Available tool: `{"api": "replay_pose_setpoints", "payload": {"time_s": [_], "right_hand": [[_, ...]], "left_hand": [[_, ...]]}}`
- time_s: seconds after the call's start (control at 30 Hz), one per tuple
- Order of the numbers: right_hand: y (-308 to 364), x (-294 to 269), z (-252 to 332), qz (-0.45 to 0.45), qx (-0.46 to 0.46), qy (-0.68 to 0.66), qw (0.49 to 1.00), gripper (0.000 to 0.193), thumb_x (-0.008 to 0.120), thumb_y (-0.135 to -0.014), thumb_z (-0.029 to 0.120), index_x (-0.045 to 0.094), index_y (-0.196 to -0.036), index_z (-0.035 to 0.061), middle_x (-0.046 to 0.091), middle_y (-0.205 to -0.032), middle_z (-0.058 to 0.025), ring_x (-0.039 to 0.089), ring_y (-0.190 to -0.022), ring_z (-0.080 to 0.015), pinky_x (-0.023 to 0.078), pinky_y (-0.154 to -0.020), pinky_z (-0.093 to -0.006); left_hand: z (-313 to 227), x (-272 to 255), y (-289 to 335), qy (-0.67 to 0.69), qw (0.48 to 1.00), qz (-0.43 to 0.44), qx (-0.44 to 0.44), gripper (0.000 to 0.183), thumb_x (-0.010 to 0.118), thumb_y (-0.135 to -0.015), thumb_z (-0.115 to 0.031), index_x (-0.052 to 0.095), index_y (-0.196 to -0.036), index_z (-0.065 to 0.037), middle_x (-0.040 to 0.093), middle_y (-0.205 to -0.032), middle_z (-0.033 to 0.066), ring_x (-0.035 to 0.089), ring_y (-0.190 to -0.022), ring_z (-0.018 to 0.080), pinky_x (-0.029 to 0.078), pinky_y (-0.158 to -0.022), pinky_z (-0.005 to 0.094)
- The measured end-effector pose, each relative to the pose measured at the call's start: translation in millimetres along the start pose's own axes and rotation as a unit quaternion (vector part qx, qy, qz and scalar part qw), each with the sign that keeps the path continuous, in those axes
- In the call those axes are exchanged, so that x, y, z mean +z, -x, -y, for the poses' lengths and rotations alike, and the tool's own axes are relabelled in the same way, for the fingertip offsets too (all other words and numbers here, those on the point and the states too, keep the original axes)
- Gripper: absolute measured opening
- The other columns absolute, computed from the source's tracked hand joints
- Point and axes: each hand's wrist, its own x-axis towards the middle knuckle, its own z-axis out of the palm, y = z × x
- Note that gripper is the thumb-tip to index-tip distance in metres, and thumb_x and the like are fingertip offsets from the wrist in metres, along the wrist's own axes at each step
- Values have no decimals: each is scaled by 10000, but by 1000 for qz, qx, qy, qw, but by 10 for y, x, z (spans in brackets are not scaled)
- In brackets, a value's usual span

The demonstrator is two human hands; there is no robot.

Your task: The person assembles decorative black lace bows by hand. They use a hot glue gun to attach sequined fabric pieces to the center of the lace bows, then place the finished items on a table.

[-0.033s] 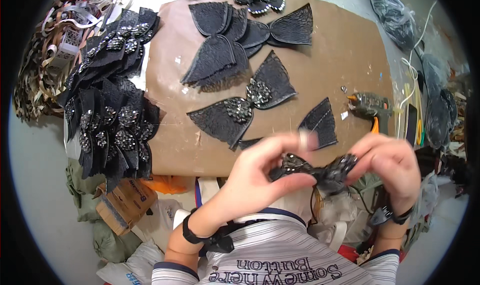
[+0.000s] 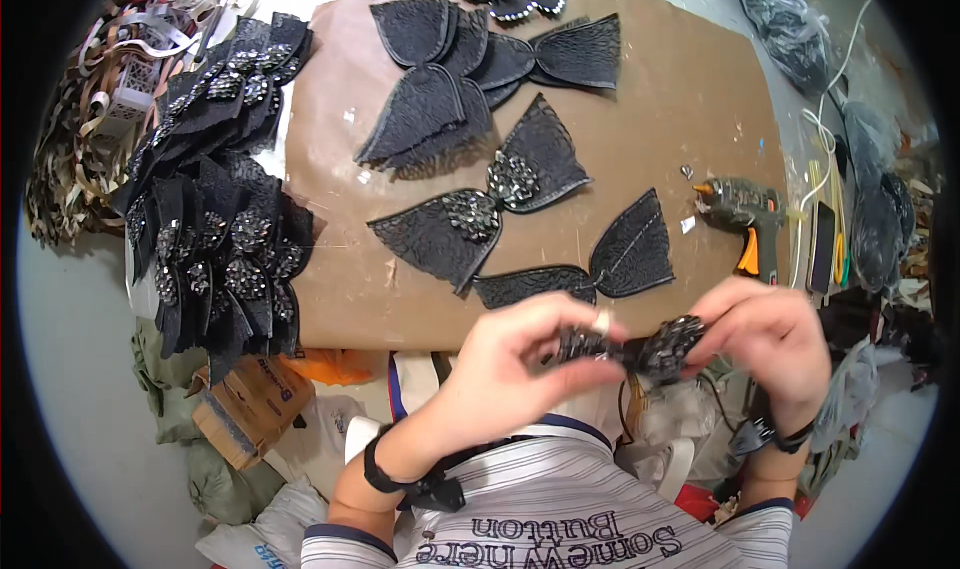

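Between my two hands, just off the near edge of the work mat, is a small black beaded bow [image 2: 668,349]. My left hand [image 2: 535,354] pinches one lobe between thumb and fingers, and part of that lobe is hidden. My right hand [image 2: 765,339] grips the other lobe with its fingertips. Motion blurs the bow and the left fingers. Just beyond my left hand lies a plain black textured bow [image 2: 632,254], its near wing partly covered by the fingers. Farther back rests a larger black bow with beaded clusters [image 2: 513,179] at its middle.
A brown mat [image 2: 690,119] covers the table. Plain black bows [image 2: 430,109] overlap at its far side. Stacks of beaded bows [image 2: 225,254] line the left edge. A glue gun [image 2: 740,204] lies at right beside a white cable [image 2: 825,144]. A cardboard box [image 2: 250,409] sits below left.
Both hands have shifted slightly, and the beaded bow has turned so its right lobe shows more beads. More of the plain bow beyond the fingers is visible.
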Motion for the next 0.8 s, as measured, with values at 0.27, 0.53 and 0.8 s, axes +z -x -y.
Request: {"api": "replay_pose_setpoints", "payload": {"time_s": [0.27, 0.53, 0.8], "right_hand": [[-240, 383, -879, -242, -49, 66, 967, 409, 779, -724, -92, 613, -1087, -1, 632, -967, -13, 590, -828, -64, 480, -756, -218], [-530, 219, -875, -258, -149, 249, 922, 309, 734, -731, -86, 615, -994, 24, 615, -917, -27, 567, -809, -99, 471, -747, -240], [-611, 212, -902, -217, -94, 144, 961, 345, 694, -726, -110, 614, -1040, 8, 561, -842, -33, 514, -712, -83, 436, -619, -207]], "left_hand": [[313, 127, 24, -177, 970, -167, 0, 368, 720, -862, 6, 590, -1206, 4, 615, -960, 37, 617, -724, 37, 494, -636, 181], [374, 189, -228, -203, 945, -251, -46, 347, 730, -861, -20, 527, -1141, 7, 560, -795, -7, 527, -594, 11, 455, -543, 171], [384, 124, -283, -220, 932, -275, -83, 263, 745, -856, -49, 545, -1021, -6, 572, -683, -14, 530, -560, 19, 436, -517, 197]]}}
